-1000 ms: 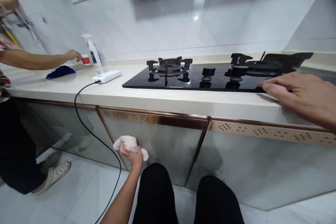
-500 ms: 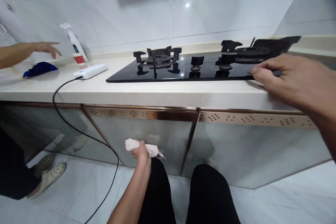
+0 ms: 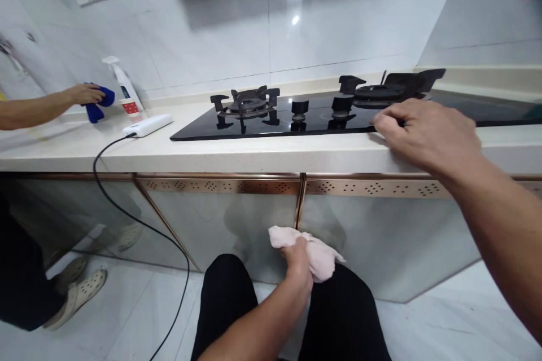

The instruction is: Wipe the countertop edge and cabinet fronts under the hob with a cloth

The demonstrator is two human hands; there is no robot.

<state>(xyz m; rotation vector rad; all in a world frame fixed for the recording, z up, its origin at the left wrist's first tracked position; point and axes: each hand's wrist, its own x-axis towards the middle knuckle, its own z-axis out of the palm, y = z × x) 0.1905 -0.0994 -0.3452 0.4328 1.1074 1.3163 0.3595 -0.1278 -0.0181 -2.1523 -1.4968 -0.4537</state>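
- The left hand (image 3: 297, 262) is clenched around a crumpled pink cloth (image 3: 315, 251), pressing it against the lower part of the glossy cabinet door (image 3: 237, 225), just by the vertical seam between 2 doors; bunched like this, the cloth gives the palm a thick pad to push on.
- The right hand (image 3: 425, 135) lies released, fingers spread, on the front edge of the bench (image 3: 254, 155), its fingertips touching the rim of the black glass hob (image 3: 292, 124). Judging from the low viewpoint and the knees in front, it looks placed there as a prop for balance.
- The hob carries 2 burner grates and 2 knobs between them; all sit back from the front edge.
- A white power strip (image 3: 148, 125) rests near the bench edge, and its black cable (image 3: 127, 214) hangs down across the left cabinet face to the floor, well apart from the cloth.
- At far left another person's hand (image 3: 84, 94) grips a blue cloth (image 3: 99, 104) beside a white spray bottle (image 3: 122, 87).
- The door to the right of the seam is bare, and the floor below it is open.
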